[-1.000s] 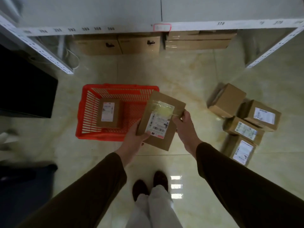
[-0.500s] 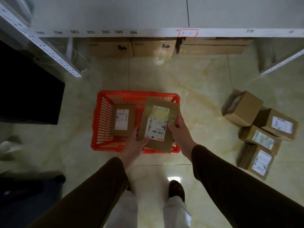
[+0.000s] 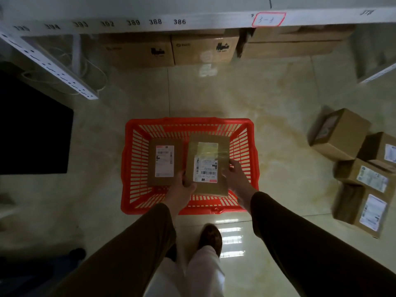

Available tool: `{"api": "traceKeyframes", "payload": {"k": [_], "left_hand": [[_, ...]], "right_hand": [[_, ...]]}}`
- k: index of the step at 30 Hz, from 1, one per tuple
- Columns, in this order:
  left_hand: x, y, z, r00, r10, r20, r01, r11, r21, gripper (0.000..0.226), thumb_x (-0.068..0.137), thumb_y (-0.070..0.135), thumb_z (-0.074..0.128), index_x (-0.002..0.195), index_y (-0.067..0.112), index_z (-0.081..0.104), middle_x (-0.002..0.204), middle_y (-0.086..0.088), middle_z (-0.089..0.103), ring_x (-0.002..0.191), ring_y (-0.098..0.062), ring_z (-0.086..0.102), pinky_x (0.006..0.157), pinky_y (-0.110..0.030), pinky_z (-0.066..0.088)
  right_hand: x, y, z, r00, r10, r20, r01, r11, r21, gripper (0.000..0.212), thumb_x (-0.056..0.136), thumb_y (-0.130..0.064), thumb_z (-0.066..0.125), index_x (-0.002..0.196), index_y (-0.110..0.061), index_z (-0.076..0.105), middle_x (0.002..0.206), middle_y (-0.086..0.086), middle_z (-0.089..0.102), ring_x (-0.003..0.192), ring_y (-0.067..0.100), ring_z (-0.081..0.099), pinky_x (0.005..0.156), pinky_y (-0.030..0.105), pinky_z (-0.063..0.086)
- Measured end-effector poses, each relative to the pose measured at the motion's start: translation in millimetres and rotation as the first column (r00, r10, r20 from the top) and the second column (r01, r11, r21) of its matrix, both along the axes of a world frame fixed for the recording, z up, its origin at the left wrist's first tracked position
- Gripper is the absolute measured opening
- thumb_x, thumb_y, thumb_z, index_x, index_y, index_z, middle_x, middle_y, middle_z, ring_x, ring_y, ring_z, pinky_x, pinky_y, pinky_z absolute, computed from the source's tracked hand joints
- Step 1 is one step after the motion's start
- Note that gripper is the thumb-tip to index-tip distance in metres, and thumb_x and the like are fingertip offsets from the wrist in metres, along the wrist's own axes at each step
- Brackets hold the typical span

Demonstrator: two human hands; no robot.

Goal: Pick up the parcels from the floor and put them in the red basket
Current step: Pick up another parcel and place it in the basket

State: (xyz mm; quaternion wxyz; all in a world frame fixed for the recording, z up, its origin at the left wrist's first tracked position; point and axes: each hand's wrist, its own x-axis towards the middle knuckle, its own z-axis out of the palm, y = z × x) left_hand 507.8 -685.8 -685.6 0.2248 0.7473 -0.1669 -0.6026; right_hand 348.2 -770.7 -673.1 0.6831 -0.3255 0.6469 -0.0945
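Below, glossy cream floor tiles (image 3: 214, 97) run under grey shelving (image 3: 128, 20); my left hand (image 3: 182, 189) and right hand (image 3: 235, 179) grip a parcel (image 3: 206, 166) over the red basket (image 3: 132, 168).

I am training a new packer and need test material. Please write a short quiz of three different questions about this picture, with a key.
1. True or false: the basket already holds a parcel lying flat.
2. Which hands hold the taped parcel? A) left only B) right only C) both
3. Fill in: the loose boxes lie on the floor to the person's ____.

Key:
1. True: a flat parcel lies inside.
2. C: the left hand and the right hand each hold a side.
3. Right.
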Motion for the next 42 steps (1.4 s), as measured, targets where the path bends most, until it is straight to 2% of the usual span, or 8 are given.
{"api": "traceKeyframes", "payload": {"k": [4, 7, 12, 22, 28, 32, 39, 42], "left_hand": [[13.1, -1.0, -38.9, 0.999, -0.046, 0.029, 0.046, 0.999, 0.007, 0.041, 0.101, 0.018, 0.058, 0.136, 0.029, 0.041, 0.115, 0.01, 0.052, 0.107, -0.011, 0.052, 0.085, -0.022, 0.043], [22.3, -2.0, -70.7, 0.992, -0.107, 0.073, 0.106, 0.994, 0.009, 0.046, 0.099, 0.018, 0.059, 0.141, 0.025, 0.042, 0.125, 0.005, 0.055, 0.11, -0.011, 0.052, 0.092, -0.027, 0.044], [30.4, -0.5, -109.7, 0.976, -0.187, 0.108, 0.184, 0.982, 0.039, 0.058, 0.095, 0.019, 0.062, 0.145, 0.033, 0.037, 0.138, 0.002, 0.053, 0.128, -0.019, 0.053, 0.105, -0.041, 0.047], [28.5, -1.4, -133.9, 0.934, -0.252, 0.254, 0.26, 0.965, 0.0, 0.059, 0.094, 0.0, 0.06, 0.142, 0.027, 0.04, 0.117, -0.001, 0.064, 0.104, -0.019, 0.065, 0.085, -0.029, 0.056], [26.8, 0.0, -127.6, 0.903, -0.338, 0.267, 0.345, 0.938, 0.019, 0.071, 0.096, 0.002, 0.056, 0.154, 0.031, 0.028, 0.122, -0.011, 0.059, 0.104, -0.024, 0.062, 0.082, -0.027, 0.052], [29.9, -2.4, -110.5, 0.904, -0.36, 0.232, 0.368, 0.93, 0.009, 0.067, 0.097, 0.001, 0.056, 0.153, 0.027, 0.032, 0.094, 0.008, 0.055, 0.077, -0.006, 0.055, 0.064, -0.016, 0.043], [29.4, -17.3, -43.9, 0.959, -0.23, 0.169, 0.236, 0.972, -0.018, 0.051, 0.098, 0.005, 0.055, 0.141, 0.025, 0.037, 0.1, 0.007, 0.062, 0.087, -0.02, 0.067, 0.06, -0.021, 0.049], [23.6, -23.9, -6.5, 0.969, -0.205, 0.134, 0.21, 0.977, -0.026, 0.047, 0.101, 0.011, 0.055, 0.143, 0.021, 0.038, 0.103, 0.007, 0.06, 0.079, -0.014, 0.062, 0.062, -0.024, 0.048]], "right_hand": [[13.7, 2.1, -43.9, 1.0, 0.008, -0.027, -0.007, 1.0, 0.027, 0.044, 0.105, -0.016, 0.047, 0.148, -0.027, 0.044, 0.128, 0.002, 0.067, 0.108, 0.023, 0.069, 0.079, 0.039, 0.06], [22.4, 3.5, -71.5, 0.999, -0.014, -0.034, 0.015, 1.0, 0.024, 0.05, 0.105, -0.015, 0.046, 0.152, -0.034, 0.039, 0.136, 0.001, 0.062, 0.115, 0.023, 0.064, 0.074, 0.033, 0.055], [30.9, 2.9, -106.6, 0.998, -0.029, -0.051, 0.029, 1.0, 0.002, 0.05, 0.106, -0.015, 0.045, 0.151, -0.034, 0.041, 0.138, 0.001, 0.06, 0.122, 0.025, 0.059, 0.095, 0.046, 0.052], [37.4, 6.5, -140.9, 0.997, -0.065, -0.038, 0.065, 0.998, -0.004, 0.052, 0.105, -0.014, 0.047, 0.153, -0.028, 0.033, 0.136, -0.001, 0.058, 0.12, 0.023, 0.059, 0.102, 0.05, 0.052], [33.7, 9.0, -141.0, 0.996, -0.087, -0.028, 0.088, 0.996, 0.034, 0.046, 0.105, -0.013, 0.047, 0.148, -0.023, 0.035, 0.133, 0.003, 0.061, 0.117, 0.024, 0.062, 0.08, 0.029, 0.055], [32.9, 8.5, -127.9, 1.0, -0.007, -0.023, 0.008, 0.999, 0.053, 0.048, 0.106, -0.015, 0.045, 0.152, -0.027, 0.04, 0.139, 0.004, 0.061, 0.125, 0.026, 0.059, 0.093, 0.036, 0.051], [25.1, 17.4, -60.9, 0.998, -0.037, 0.048, 0.035, 0.999, 0.038, 0.036, 0.106, -0.027, 0.044, 0.14, -0.025, 0.058, 0.125, -0.003, 0.067, 0.113, 0.016, 0.061, 0.091, 0.034, 0.047], [15.9, 21.7, -22.9, 0.994, -0.104, 0.041, 0.102, 0.994, 0.04, 0.031, 0.099, -0.045, 0.054, 0.126, -0.035, 0.066, 0.117, 0.0, 0.075, 0.106, 0.026, 0.071, 0.094, 0.05, 0.056]]}}
